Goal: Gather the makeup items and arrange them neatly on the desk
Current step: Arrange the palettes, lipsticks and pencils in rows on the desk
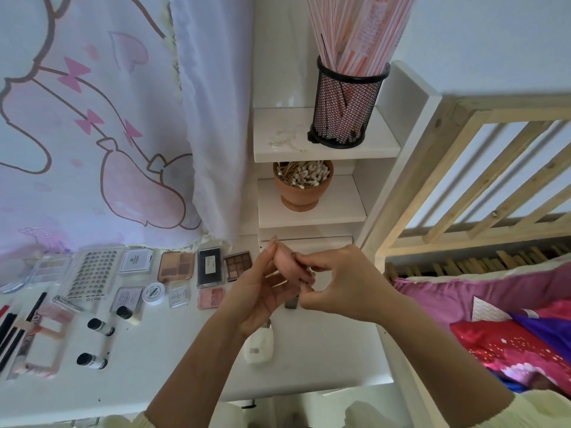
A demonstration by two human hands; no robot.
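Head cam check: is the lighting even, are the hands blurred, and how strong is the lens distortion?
Head view: soft, even light, no hard shadows or glare on the desk; the curtain glows lilac. Head view: the left hand and right hand gripping the pink makeup sponge look slightly soft. Head view: strong wide-angle bowing, so the wooden bed rail and shelves lean outward.

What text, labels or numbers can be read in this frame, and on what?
No text is readable here.
Pink sleeves in the mesh cup: red print, blurred.
White box: dark label, too small.
White jar: ring of print on lid, too small.
Black palette: small label, unreadable.
Lash tray: marks on near edge, blurred.
Pink sponge: no text seen.
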